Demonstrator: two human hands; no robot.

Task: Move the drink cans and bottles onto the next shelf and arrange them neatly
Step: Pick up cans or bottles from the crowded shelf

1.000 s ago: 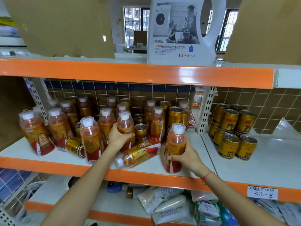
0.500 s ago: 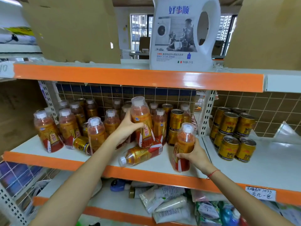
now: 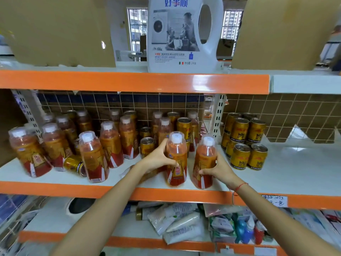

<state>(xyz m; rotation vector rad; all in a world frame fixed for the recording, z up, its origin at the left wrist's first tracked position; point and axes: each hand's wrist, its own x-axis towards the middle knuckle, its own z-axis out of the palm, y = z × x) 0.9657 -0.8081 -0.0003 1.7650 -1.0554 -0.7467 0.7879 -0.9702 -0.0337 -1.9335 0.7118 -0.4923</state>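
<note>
Right now both hands are busy at the near edge of the left shelf [image 3: 118, 183], each wrapped around an upright orange drink bottle. The left hand [image 3: 156, 158] grips the left bottle [image 3: 176, 159] from its left side, thumb across the front and fingers curled behind. The right hand [image 3: 217, 168] holds the right bottle [image 3: 203, 161] low on its right side, fingers curled round the label. These two bottles stand just beside each other, close to the white upright post [image 3: 217, 117] that divides the shelves.

Further left on the same shelf stands a loose crowd of bottles [image 3: 92, 156] with white caps, mixed with gold cans [image 3: 146, 146]; one can [image 3: 74, 164] lies on its side near the front, between two bottles. Another bottle lies flat behind the left forearm, mostly hidden.

On the next shelf [image 3: 295, 169], to the right of the post, a tidy group of gold cans [image 3: 243, 143] sits stacked two high toward the far left corner, with two single cans in front.

Above, a large white detergent jug [image 3: 182, 34] stands on the upper shelf between cardboard boxes [image 3: 55, 30].
</note>
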